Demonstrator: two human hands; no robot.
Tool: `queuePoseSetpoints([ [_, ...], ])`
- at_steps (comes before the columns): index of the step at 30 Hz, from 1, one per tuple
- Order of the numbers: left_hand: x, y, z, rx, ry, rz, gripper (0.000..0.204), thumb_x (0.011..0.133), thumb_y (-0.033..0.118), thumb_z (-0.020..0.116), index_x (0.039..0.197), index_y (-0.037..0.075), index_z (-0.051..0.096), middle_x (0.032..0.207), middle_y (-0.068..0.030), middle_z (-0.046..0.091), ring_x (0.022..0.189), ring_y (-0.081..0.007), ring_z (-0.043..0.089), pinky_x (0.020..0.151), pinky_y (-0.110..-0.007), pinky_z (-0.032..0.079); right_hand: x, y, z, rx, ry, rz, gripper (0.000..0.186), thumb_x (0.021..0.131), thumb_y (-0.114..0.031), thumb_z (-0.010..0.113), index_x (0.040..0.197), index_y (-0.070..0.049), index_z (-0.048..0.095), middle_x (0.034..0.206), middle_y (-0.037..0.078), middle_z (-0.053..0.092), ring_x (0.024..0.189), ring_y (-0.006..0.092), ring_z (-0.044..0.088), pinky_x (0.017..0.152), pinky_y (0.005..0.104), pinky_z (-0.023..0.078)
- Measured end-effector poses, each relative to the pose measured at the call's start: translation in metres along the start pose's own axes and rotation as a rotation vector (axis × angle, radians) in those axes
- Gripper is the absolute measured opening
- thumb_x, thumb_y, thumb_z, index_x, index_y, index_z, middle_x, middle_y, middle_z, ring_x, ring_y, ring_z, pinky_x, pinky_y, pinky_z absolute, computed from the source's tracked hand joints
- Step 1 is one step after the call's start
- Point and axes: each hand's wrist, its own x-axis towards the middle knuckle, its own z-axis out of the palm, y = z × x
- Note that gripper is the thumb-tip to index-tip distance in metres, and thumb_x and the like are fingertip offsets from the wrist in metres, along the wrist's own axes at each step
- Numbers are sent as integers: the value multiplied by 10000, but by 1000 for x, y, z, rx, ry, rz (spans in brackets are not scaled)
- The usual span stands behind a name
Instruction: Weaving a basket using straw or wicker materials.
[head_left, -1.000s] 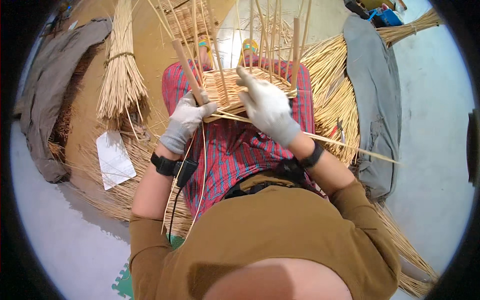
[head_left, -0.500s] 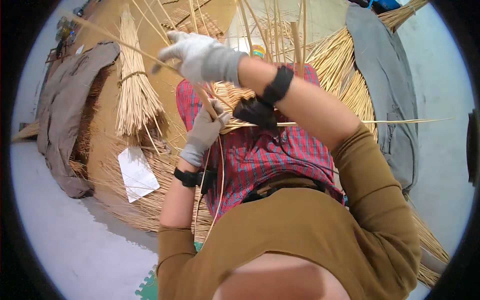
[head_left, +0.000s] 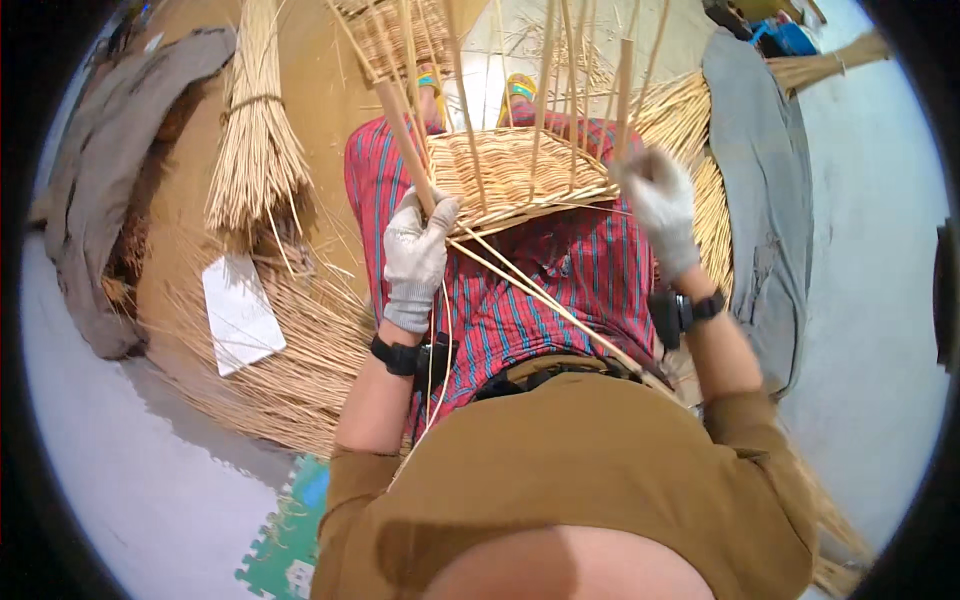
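A woven wicker basket base (head_left: pixel 510 168) with upright stakes rests across my red checked lap. My gloved left hand (head_left: pixel 418 240) is closed on its near-left corner, around the foot of a thick left stake (head_left: pixel 400 135). My gloved right hand (head_left: pixel 660 205), blurred, has curled fingers beside the right end of the base and the thick right stake (head_left: pixel 622 100); what it holds, if anything, is hidden. Long loose weaving rods (head_left: pixel 535 295) run from the near-left corner down toward my waist. Thin strands hang beside my left forearm.
Reed bundles lie at left (head_left: pixel 255 160) and right (head_left: pixel 680 120), beside grey cloths (head_left: pixel 95 200) (head_left: pixel 755 210). A white sheet (head_left: pixel 240 315), scattered reeds (head_left: pixel 300 370) and green foam mat (head_left: pixel 280 540) are lower left; a woven piece (head_left: pixel 400 35) and blue object (head_left: pixel 785 35) lie farther off.
My right hand swung up across the basket to the upper left, then came back down to the right side. The loose rods now angle toward my waist instead of pointing right.
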Motion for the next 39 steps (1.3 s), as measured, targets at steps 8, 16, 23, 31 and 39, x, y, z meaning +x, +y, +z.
queuePoseSetpoints([
  [8,8,-6,-7,-149,-166,-32,215,1029,220,675,1123,35,617,1068,-97,732,1043,-174,687,962,-325,527,-36,7,12,22,19,277,198,1021,-173,634,1135,-18,684,888,92,712,825,197,693,796,337,565],
  [16,9,-14,-9,-144,-173,-5,253,1023,175,676,1186,-7,611,1081,-80,716,1000,-148,664,918,-299,539,-18,-26,94,-746,-442,-741,614,901,-84,540,1507,-33,455,933,106,722,898,309,676,803,432,542],
  [23,14,-11,-20,-27,-279,28,346,1039,291,654,1214,1,584,1141,-123,715,1091,-193,675,997,-343,521,-24,-84,55,-852,-808,-625,356,898,-312,690,1123,-38,662,985,147,711,991,326,676,820,442,557],
  [31,18,-6,-28,-124,-405,24,420,913,301,813,1161,47,588,1144,-117,714,1125,-198,670,993,-350,533,-16,-65,-7,-1051,-971,-435,132,871,-257,672,878,-141,735,762,123,689,809,345,708,710,466,574],
  [39,14,-2,-7,-132,-122,-148,273,856,104,858,995,41,632,936,-41,716,867,-138,688,813,-300,582,18,-28,34,-751,139,-536,294,842,-332,825,922,-81,697,869,107,691,789,274,677,728,399,527],
])
